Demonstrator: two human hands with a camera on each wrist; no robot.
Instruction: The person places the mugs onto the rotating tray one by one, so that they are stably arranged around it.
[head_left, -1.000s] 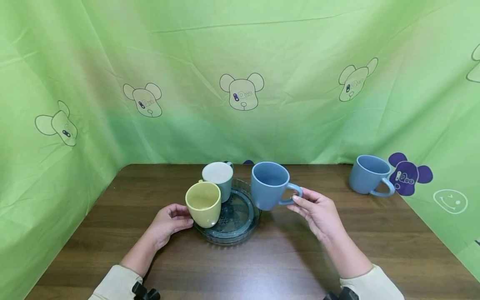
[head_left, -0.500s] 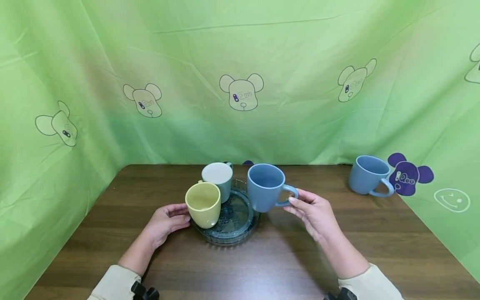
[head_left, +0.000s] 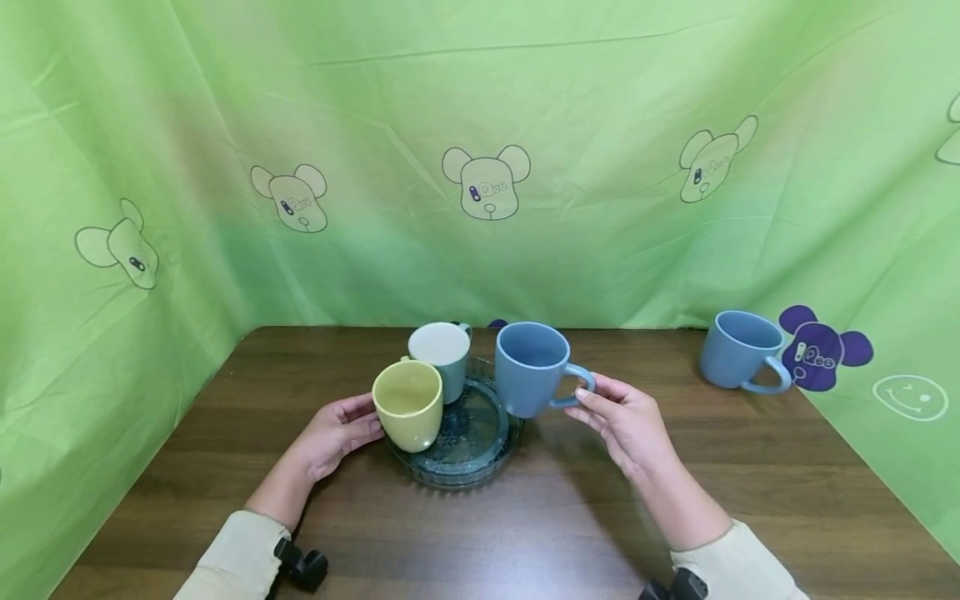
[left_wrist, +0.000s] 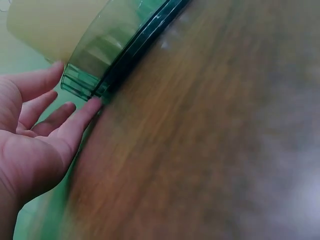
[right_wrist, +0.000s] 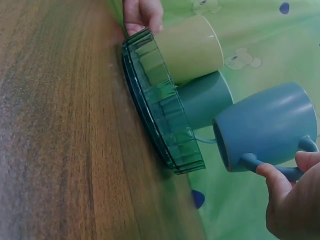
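Note:
My right hand point(head_left: 628, 425) pinches the handle of a blue mug point(head_left: 531, 371), which hangs upright above the right side of a round, blue-green glass tray point(head_left: 459, 482). A gap shows between the mug's base and the tray rim in the right wrist view. At the tray's left edge, my left hand point(head_left: 333, 435) grips the clear fluted rim, thumb low and a finger higher in the left wrist view. On the tray stand a yellow mug point(head_left: 408, 408), nearest the left fingers, and a pale teal mug point(head_left: 442, 354) behind it.
A second blue mug point(head_left: 741, 350) stands at the back right of the brown wooden table point(head_left: 570, 533), its handle toward the right. Green printed cloth point(head_left: 360, 250) hangs behind the table and along both sides.
The blue mug in my right hand has shifted slightly left over the tray. My left hand stays at the tray's edge, and the other mugs keep their places.

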